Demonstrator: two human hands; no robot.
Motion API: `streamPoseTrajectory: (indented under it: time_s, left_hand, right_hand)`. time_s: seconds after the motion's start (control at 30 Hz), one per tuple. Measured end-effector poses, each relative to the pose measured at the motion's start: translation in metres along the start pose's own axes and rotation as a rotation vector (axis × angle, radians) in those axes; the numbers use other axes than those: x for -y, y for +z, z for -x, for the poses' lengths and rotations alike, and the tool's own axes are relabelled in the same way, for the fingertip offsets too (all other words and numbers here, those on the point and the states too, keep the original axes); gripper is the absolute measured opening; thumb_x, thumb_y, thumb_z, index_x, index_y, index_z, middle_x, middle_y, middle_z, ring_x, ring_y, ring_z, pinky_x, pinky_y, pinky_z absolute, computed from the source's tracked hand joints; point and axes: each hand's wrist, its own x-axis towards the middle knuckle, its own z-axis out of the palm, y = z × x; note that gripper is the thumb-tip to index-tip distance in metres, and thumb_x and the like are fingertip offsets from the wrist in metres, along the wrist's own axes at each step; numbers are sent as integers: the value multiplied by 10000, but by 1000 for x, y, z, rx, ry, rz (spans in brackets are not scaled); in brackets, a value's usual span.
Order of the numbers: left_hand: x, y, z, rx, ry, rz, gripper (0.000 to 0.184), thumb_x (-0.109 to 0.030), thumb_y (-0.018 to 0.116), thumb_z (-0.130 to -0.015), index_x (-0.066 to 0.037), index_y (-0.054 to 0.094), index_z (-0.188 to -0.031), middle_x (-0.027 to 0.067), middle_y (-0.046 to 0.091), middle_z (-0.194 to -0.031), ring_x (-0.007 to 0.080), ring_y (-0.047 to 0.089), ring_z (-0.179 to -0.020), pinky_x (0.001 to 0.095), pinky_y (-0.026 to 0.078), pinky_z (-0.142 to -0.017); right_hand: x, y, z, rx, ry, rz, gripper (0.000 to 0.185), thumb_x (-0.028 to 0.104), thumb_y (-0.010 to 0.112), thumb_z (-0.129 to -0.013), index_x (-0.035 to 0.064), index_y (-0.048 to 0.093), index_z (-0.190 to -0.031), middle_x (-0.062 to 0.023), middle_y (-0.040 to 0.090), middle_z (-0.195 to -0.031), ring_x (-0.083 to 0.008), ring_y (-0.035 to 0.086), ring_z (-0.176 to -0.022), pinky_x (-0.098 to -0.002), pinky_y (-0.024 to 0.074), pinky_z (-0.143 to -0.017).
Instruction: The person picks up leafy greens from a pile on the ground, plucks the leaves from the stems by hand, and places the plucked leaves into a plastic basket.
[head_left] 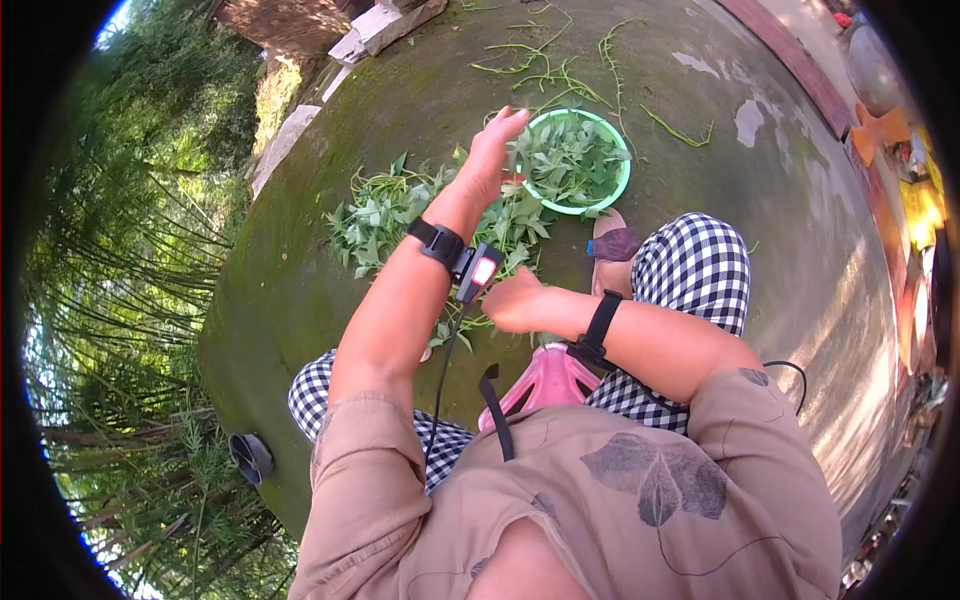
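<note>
My left hand [487,158] reaches to the near-left rim of a round green basket [622,190]. Its fingers are stretched out beside the picked leaves [570,160] that fill the basket. Closer to my body, my right hand [514,301] is curled closed at the edge of a heap of leafy green stems [385,215]. Stems poke out around that fist, though its fingertips are hidden. The heap lies on the ground to the left of the basket and partly beneath my left forearm.
Bare stripped stems [545,75] lie on the mossy concrete [300,300] beyond the basket. A pink plastic stool [545,378] is beneath me. My sandalled foot [612,250] is close to the basket. A dark pot [250,458] lies at the left edge, near plants.
</note>
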Motion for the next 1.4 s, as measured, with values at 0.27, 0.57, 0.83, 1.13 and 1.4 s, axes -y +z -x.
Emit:
streamPoseTrajectory:
  time_s: [0.27,0.57,0.83,1.13,1.4]
  left_hand:
    - [-13,-50,54,13,150,-314,408,-235,685,-810,-32,632,-1160,89,679,-1030,166,627,-956,342,478,-863]
    - [83,-129,168,-280,48,-283,194,-103,705,-758,-25,683,-934,22,645,-797,105,567,-654,258,470,-605]
    - [90,-67,175,-139,461,-443,282,-218,781,-752,-24,657,-914,54,618,-785,186,548,-678,327,463,-652]
    - [89,-88,176,-746,635,-762,220,-228,657,-783,-42,609,-677,122,589,-724,330,612,-701,446,488,-614]
    - [86,-99,166,-853,365,-536,288,-295,639,-768,-33,631,-649,149,626,-701,359,607,-708,475,466,-647]
  right_hand:
    - [-21,-38,11,-181,142,-153,229,88,583,-777,59,720,-958,-102,709,-979,-302,680,-910,-420,526,-745]
    - [-29,-101,49,-669,-191,-1366,241,151,535,-945,-16,647,-1079,41,509,-590,-79,500,-491,-234,399,-475]
    - [20,-126,59,-614,-580,-1604,326,121,514,-947,-87,550,-1196,17,477,-616,-152,554,-590,-267,447,-619]
    - [30,-77,11,-778,-134,-1119,488,202,713,-841,-25,560,-1245,-121,630,-1088,-164,597,-985,-289,472,-868]
    - [9,-93,3,-1325,-107,-958,305,50,671,-844,-21,623,-1137,-73,653,-1016,-135,612,-930,-272,489,-858]
